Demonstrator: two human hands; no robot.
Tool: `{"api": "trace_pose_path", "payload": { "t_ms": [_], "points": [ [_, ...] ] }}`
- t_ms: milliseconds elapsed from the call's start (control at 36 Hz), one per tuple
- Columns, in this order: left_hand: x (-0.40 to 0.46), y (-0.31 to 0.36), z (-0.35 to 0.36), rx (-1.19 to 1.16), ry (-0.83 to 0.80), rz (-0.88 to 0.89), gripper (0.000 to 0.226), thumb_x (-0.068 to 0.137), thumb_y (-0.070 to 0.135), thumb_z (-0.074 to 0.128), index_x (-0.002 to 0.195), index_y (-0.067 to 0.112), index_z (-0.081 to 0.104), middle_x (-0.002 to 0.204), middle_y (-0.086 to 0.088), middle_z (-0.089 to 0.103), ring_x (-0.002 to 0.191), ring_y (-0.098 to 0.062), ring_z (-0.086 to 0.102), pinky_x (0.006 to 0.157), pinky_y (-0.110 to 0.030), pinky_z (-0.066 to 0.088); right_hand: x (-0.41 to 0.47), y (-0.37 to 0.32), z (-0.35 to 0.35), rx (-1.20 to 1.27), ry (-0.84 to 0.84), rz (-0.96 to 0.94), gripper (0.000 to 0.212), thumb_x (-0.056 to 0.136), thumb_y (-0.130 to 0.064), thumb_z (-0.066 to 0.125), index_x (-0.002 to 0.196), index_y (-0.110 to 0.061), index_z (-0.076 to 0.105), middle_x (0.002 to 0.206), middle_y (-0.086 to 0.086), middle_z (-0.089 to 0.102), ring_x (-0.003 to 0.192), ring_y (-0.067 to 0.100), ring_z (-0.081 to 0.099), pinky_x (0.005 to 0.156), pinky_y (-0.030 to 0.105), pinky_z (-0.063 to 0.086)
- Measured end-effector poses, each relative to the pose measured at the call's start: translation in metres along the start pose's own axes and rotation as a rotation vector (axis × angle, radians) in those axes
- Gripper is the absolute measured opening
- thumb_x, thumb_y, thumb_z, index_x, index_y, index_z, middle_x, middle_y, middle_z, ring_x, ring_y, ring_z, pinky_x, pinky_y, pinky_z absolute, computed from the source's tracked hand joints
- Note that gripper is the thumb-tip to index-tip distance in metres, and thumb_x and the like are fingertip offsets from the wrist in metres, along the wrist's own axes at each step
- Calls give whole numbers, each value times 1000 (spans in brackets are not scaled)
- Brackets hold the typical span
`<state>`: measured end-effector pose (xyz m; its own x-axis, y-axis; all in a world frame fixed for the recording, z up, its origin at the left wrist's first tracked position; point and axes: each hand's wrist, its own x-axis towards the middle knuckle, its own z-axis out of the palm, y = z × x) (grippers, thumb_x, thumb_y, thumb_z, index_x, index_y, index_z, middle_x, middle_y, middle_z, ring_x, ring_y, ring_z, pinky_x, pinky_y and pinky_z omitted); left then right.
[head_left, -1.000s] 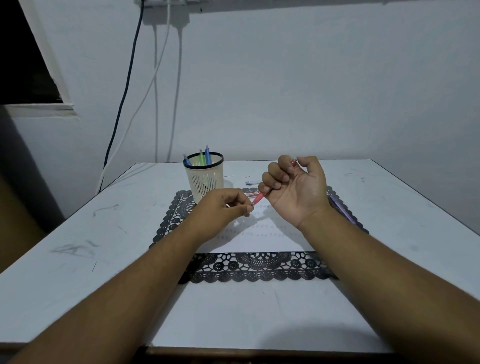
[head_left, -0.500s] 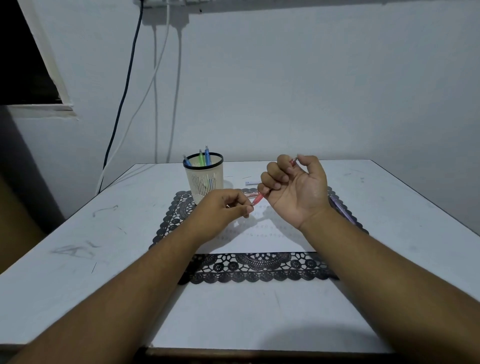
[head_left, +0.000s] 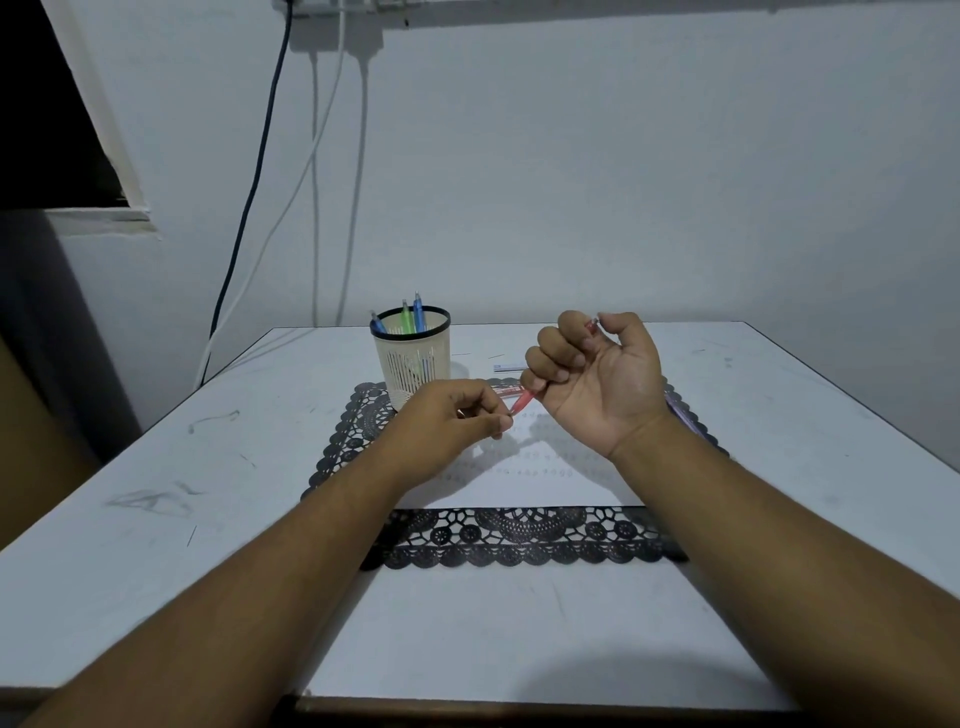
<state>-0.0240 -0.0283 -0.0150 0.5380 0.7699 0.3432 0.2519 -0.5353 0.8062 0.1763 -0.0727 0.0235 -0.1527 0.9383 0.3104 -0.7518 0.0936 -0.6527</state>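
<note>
One red pen (head_left: 524, 400), tilted, held above the white sheet (head_left: 519, 488) on the black lace mat (head_left: 519, 540). Right hand (head_left: 602, 379) has fingers curled round the barrel, palm toward camera. Left hand (head_left: 447, 421) pinches the lower tip between thumb and forefinger. Pen cup (head_left: 413, 358) stands just behind the left hand.

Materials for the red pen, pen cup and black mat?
The red pen: likely plastic, smooth red barrel with a slight sheen. The pen cup: probably cream plastic, moulded slotted wall, black rim. The black mat: matte openwork lace pattern; vinyl or fabric, cannot tell.
</note>
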Motion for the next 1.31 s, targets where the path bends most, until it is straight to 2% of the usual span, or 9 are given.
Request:
{"api": "trace_pose_path", "payload": {
  "t_ms": [56,194,361,472,556,806,1000,1195,1306],
  "points": [
    [0,0,0,0,5,-1,8,92,24,77,85,27,76,83,1,75,78,-13,66,81,-41,54,0,-1,1,9,1,-2,31,88,-38,41,64,-19,38,63,-1,26,62,18,21,64,35,24],
    [-1,-2,0,1,13,-18,9,92,23,76,83,25,75,81,2,74,75,-9,64,78,-36,50,0,2,4,-6,56,-1,31,88,-41,43,71,-15,48,65,1,32,61,19,33,66,36,39],
    [1,-3,0,8,58,-24,13,91,21,77,81,28,75,79,3,74,72,-7,64,75,-34,50,2,1,7,-40,110,6,31,87,-42,46,71,-15,51,73,3,48,67,22,47,82,44,45],
    [2,-5,0,8,74,-31,12,90,19,79,81,26,75,77,5,73,69,-4,62,70,-25,49,1,4,8,8,114,5,36,96,-41,38,74,-15,49,70,2,39,62,20,39,72,38,41],
    [2,-5,2,10,65,-23,12,90,21,80,81,27,75,76,7,72,67,-2,60,65,-15,45,-1,7,9,31,112,-15,34,91,-43,41,72,-15,46,69,1,34,61,18,33,66,35,35],
    [3,-7,2,29,51,-10,9,90,25,80,83,29,75,81,1,73,72,-8,62,73,-34,50,-1,5,9,9,99,-38,27,85,-36,42,66,-19,34,66,-1,25,64,19,19,63,35,27],
    [3,-9,2,15,44,-1,7,89,27,79,84,28,75,82,-1,73,71,-7,61,72,-31,49,-2,4,9,-5,77,-39,28,84,-36,43,64,-19,35,65,-1,25,63,19,21,62,34,27],
    [2,-10,2,-44,39,0,6,87,31,78,85,27,76,82,1,74,77,-13,65,79,-39,53,-2,3,8,10,42,-30,29,86,-38,42,65,-19,33,66,0,23,63,19,19,61,34,30],
    [3,-9,2,-80,15,-5,7,85,32,78,85,25,76,82,1,75,78,-11,66,81,-38,52,-2,1,7,4,28,-24,28,85,-37,41,64,-20,33,65,-1,22,63,19,18,62,34,28]
  ]
}}
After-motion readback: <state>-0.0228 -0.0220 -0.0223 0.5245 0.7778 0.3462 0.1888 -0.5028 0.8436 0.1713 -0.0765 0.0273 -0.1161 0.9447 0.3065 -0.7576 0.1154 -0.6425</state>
